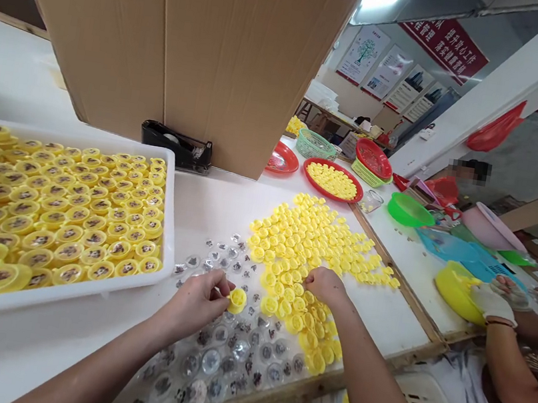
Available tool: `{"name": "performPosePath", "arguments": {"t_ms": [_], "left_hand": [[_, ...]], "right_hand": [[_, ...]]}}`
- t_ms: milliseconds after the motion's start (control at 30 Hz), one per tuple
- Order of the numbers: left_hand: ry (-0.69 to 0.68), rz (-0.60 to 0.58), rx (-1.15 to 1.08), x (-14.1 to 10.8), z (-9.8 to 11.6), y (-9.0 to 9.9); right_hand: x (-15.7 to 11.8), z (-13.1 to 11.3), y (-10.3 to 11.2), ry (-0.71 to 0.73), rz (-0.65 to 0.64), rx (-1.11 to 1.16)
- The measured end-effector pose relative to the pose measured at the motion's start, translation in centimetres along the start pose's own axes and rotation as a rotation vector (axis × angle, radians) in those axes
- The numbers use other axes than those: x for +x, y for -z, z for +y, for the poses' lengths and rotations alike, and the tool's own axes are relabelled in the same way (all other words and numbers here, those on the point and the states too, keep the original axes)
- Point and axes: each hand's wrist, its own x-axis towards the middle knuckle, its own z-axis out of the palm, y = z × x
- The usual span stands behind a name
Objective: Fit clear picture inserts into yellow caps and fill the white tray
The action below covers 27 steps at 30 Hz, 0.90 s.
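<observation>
My left hand pinches a small yellow plastic cap between thumb and fingers, above a scatter of transparent round discs with printed figures. My right hand rests on the edge of a loose heap of yellow caps, its fingers curled down among them. Whether those fingers grip a cap is hidden. To the left, a white plastic tray holds rows of finished yellow caps with pictures inside.
A tall cardboard panel and a black tape dispenser stand behind the tray. Red plates, baskets and a green bowl line the bench further on. At right, a co-worker's gloved hands work beside a yellow bowl.
</observation>
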Motion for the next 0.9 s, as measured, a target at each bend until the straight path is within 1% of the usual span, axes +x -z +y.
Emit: {"name": "performPosePath", "arguments": {"t_ms": [133, 300, 367, 433, 467, 533, 600, 667, 733, 800, 833, 900], "left_hand": [[0.01, -0.006, 0.007, -0.2, -0.3, -0.4], [0.029, -0.025, 0.025, -0.3, -0.2, -0.9], [0.018, -0.031, 0.044, -0.4, -0.1, -1.1], [0.023, -0.033, 0.06, -0.5, 0.1, -1.3], [0.028, -0.036, 0.062, -0.6, 0.1, -1.5], [0.034, -0.043, 0.058, -0.7, 0.2, -1.8], [0.019, -0.053, 0.04, -0.9, 0.2, -2.2], [0.002, -0.064, 0.024, -0.9, 0.1, -2.4], [0.001, -0.072, 0.022, -1.0, 0.0, -2.5], [0.014, -0.074, 0.017, -1.1, 0.0, -2.4], [0.022, -0.075, 0.005, -1.1, 0.1, -2.3], [0.039, -0.076, -0.025, -1.1, 0.2, -2.1]], "right_hand": [[-0.6, 0.5, 0.4, 0.032, 0.04, 0.121], [-2.2, 2.0, 1.3, 0.092, 0.164, 0.33], [-3.1, 2.0, 1.6, 0.135, 0.223, 0.431], [-4.4, 1.1, 1.7, 0.205, 0.277, 0.53], [-5.3, 0.2, 1.7, 0.252, 0.295, 0.575], [-7.4, -2.3, 1.3, 0.362, 0.31, 0.649], [-9.7, -5.3, 0.7, 0.475, 0.314, 0.688], [-11.7, -8.0, 0.0, 0.548, 0.345, 0.682], [-12.8, -9.6, -0.5, 0.586, 0.374, 0.644], [-13.0, -9.6, -0.6, 0.587, 0.382, 0.604], [-12.7, -8.9, -0.5, 0.568, 0.382, 0.585], [-11.3, -6.5, 0.0, 0.479, 0.398, 0.541]]}}
